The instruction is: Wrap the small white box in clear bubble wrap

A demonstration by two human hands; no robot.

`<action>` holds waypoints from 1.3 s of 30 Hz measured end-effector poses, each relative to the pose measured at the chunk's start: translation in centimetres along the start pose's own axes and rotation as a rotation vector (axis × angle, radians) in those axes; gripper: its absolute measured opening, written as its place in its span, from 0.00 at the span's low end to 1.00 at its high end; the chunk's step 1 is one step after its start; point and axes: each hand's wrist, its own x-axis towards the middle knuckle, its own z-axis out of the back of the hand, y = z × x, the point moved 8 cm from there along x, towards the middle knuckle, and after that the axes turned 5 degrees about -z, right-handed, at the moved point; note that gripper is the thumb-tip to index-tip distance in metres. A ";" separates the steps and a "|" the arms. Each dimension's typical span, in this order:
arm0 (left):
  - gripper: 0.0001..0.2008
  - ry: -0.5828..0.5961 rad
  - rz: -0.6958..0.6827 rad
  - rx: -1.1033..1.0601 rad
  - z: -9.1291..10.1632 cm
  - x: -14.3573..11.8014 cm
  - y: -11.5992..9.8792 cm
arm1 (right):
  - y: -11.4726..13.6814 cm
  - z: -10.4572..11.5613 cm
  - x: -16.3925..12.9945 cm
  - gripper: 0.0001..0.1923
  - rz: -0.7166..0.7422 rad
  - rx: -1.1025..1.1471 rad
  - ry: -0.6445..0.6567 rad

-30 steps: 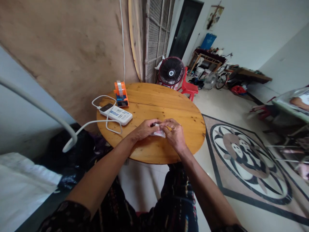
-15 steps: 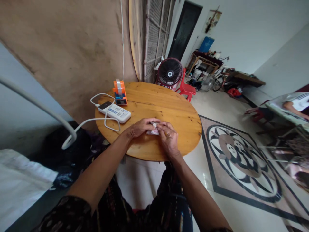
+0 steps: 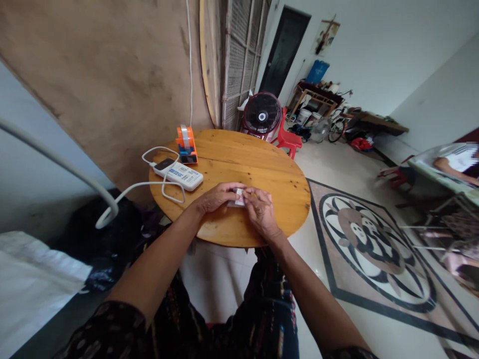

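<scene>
My left hand [image 3: 216, 196] and my right hand [image 3: 261, 210] meet over the near middle of a round wooden table [image 3: 262, 169]. Between their fingertips lies a small pale folded piece of paper or card [image 3: 238, 198], mostly hidden by my fingers; both hands pinch it against the tabletop. What it is exactly I cannot tell.
On the table's left side lie a white power bank [image 3: 179, 174] with a white cable [image 3: 164, 192] and an orange tape dispenser [image 3: 186, 144]. A fan [image 3: 262, 115] and a red plastic chair [image 3: 288, 139] stand behind. Another person's arm [image 3: 454, 167] rests on a table far right.
My hands have shifted slightly on the small paper item, staying together at the same spot on the table. The view has moved a little.
</scene>
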 end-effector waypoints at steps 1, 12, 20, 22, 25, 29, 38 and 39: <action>0.26 0.003 -0.009 0.005 -0.1 0.0 -0.1 | 0.1 -0.1 -0.2 0.16 0.003 -0.038 0.021; 0.25 -0.001 -0.042 0.186 -0.5 -0.7 -1.2 | -0.5 1.0 -2.8 0.24 -0.199 -0.005 0.013; 0.27 -0.024 -0.024 0.093 -0.9 -0.7 -1.4 | -3.6 -1.7 -1.8 0.42 -0.335 0.249 0.068; 0.29 -0.037 -0.024 0.066 -0.9 -0.7 -1.4 | -3.6 -2.0 -1.7 0.40 -0.331 0.276 0.085; 0.32 -0.057 -0.022 0.072 -0.8 -0.7 -1.2 | -3.2 -2.0 -1.8 0.38 -0.313 0.300 0.093; 0.33 -0.061 -0.030 0.092 -0.7 -0.6 -1.2 | -2.3 -1.2 -1.7 0.31 -0.268 0.222 0.070; 0.31 -0.089 -0.040 0.070 -0.9 -0.8 -1.5 | -2.0 -0.8 -1.9 0.31 -0.300 0.106 0.073; 0.30 -0.102 -0.050 0.075 -0.9 -0.9 -1.6 | -2.1 -0.9 -2.0 0.32 -0.306 0.108 0.073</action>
